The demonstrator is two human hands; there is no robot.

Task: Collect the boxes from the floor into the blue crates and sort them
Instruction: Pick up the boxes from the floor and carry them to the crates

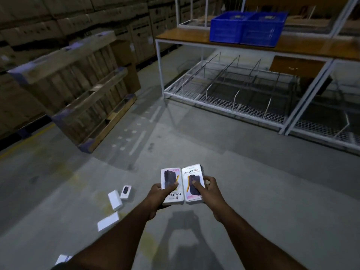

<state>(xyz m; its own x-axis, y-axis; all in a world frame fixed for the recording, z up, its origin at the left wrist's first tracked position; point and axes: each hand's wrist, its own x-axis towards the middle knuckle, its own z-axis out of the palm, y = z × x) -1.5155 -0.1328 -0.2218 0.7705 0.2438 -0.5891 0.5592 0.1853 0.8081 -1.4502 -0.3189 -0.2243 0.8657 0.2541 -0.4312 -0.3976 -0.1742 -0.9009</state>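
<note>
Currently held: left hand (158,193) grips one box (171,185); right hand (211,189) grips another box (193,182).
Floor: loose boxes (115,199).
Bench (194,38): two blue crates (247,28).

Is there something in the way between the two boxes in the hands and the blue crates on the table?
Nothing visible blocks it. The left hand and right hand each hold a box, and bare floor leads to the table with the blue crates. The pallet stands off left.
</note>
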